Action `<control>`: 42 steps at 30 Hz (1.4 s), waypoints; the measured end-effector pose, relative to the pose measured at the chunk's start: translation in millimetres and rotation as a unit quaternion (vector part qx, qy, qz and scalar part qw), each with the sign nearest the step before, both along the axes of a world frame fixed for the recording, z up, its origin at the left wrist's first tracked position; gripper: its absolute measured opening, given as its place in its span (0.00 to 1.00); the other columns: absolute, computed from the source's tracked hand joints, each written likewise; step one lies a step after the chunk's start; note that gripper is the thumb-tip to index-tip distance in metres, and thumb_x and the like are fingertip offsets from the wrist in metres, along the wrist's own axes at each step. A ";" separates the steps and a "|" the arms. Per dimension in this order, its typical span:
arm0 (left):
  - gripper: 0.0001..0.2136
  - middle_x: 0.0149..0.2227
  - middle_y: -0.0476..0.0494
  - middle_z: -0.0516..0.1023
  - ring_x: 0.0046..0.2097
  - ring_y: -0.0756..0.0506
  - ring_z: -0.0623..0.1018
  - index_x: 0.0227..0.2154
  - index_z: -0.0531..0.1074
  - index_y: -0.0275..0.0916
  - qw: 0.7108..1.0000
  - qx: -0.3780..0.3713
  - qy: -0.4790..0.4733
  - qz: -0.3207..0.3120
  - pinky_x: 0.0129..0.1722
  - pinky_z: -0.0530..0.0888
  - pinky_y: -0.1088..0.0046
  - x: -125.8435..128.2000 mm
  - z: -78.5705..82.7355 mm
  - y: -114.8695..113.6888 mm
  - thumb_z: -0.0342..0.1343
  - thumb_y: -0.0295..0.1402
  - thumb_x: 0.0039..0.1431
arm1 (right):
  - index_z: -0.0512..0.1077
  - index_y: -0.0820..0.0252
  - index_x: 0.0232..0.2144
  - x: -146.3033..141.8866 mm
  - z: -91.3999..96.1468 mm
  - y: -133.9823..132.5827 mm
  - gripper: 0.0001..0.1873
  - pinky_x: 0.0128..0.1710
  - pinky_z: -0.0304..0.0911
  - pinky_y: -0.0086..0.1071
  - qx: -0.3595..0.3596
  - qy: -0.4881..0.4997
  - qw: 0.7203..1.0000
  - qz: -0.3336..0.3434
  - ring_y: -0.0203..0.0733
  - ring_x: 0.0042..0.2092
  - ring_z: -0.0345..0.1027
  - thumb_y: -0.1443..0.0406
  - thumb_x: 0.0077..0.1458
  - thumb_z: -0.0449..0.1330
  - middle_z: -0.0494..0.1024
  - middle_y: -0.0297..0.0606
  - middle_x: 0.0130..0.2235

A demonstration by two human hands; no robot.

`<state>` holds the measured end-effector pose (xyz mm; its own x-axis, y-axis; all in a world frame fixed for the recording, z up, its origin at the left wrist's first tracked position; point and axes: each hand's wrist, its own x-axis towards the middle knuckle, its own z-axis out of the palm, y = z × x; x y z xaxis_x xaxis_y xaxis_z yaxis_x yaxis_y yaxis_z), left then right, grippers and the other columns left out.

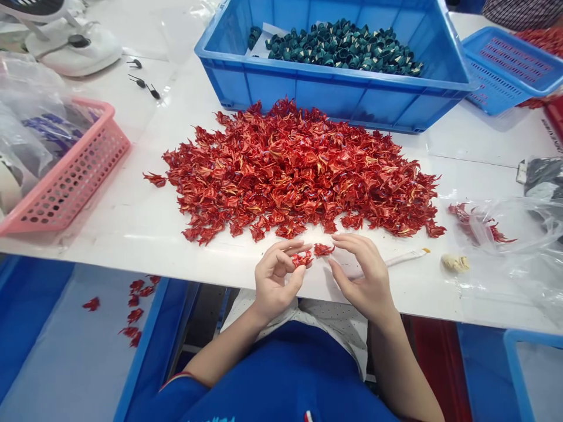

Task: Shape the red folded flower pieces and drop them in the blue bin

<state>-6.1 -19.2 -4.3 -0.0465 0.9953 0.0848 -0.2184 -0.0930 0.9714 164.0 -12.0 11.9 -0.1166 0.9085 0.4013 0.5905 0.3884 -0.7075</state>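
Between the thumb and fingers of my left hand is a small red spiky piece with lighter streaks. My right hand is curved with thumb and fingers apart, holding nothing. A second red spiky piece lies on the table between the two hands, close to the right fingertips. Just beyond both hands spreads a large heap of similar red pieces. A thin white stick with a yellowish tip rests on the table, partly hidden behind my right hand.
Behind the heap stands a blue bin holding dark green pieces. At left is a pink basket with bags; below it, a blue-edged tray holds several red pieces. Plastic bags and a blue basket are at right.
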 end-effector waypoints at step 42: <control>0.19 0.24 0.51 0.72 0.16 0.57 0.65 0.27 0.70 0.36 0.978 -0.155 -0.069 -0.121 0.13 0.64 0.82 16.4 8.0 1.8 0.65 0.49 0.51 | 0.77 0.56 0.31 -25.3 9.1 -25.5 0.04 0.32 0.74 0.28 -0.134 0.308 0.933 -0.131 0.38 0.34 0.77 0.68 0.49 0.67 0.81 0.35 0.32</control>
<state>10.4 -17.4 3.6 0.2046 0.9555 -0.2127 -0.3288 0.2718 0.9044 138.7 -37.5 21.0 0.3013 0.9507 0.0729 0.0893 0.0480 -0.9948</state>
